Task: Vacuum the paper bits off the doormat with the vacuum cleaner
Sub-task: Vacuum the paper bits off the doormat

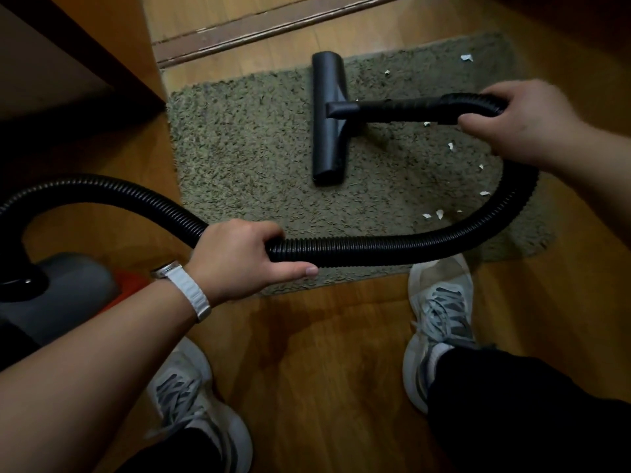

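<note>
shaggy cloth doormat (246,158), ribbed plastic hose (358,249)

- The doormat (246,158) lies on the floor (324,353) in the far middle, with a threshold (239,32) beyond its far edge.
- The nozzle (328,117) sits on the doormat's far middle.
- The paper bits (438,214) lie on the doormat, right of the nozzle.
- The hose (375,249) loops from the right hand (512,117) near and left, over the doormat's near edge, through the left hand (239,257) to the vacuum body (68,288) at near left.
- The right shoe (440,302) touches the doormat's near edge; the left shoe (191,397) stands nearer, on the floor.
</note>
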`<state>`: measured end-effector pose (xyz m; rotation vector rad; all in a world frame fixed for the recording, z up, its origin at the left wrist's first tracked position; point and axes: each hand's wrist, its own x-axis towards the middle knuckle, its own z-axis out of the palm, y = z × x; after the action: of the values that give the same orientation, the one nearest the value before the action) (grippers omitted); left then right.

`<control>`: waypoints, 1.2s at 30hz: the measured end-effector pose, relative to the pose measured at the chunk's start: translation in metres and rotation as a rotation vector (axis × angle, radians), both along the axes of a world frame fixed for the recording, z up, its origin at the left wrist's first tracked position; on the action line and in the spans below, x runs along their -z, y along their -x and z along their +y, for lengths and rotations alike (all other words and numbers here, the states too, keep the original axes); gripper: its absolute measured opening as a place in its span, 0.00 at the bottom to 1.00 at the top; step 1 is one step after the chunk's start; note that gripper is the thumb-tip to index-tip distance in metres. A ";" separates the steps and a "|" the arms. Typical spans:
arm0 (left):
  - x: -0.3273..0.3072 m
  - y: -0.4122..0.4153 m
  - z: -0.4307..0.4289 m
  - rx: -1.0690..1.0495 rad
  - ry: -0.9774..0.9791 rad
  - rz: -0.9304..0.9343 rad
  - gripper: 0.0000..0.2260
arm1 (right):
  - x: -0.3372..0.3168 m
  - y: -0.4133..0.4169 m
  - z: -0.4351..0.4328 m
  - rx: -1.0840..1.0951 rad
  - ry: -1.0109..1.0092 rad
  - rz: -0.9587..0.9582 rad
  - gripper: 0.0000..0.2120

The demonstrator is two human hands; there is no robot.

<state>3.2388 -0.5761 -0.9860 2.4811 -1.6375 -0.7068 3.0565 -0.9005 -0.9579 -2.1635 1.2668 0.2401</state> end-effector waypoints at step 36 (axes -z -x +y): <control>0.005 -0.001 -0.057 0.002 -0.025 -0.084 0.38 | 0.020 0.056 -0.027 0.251 0.089 -0.067 0.15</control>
<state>3.2402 -0.6332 -0.9913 2.5604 -1.6686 -0.6346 3.0005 -0.9276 -0.9781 -2.0403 1.5183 0.0082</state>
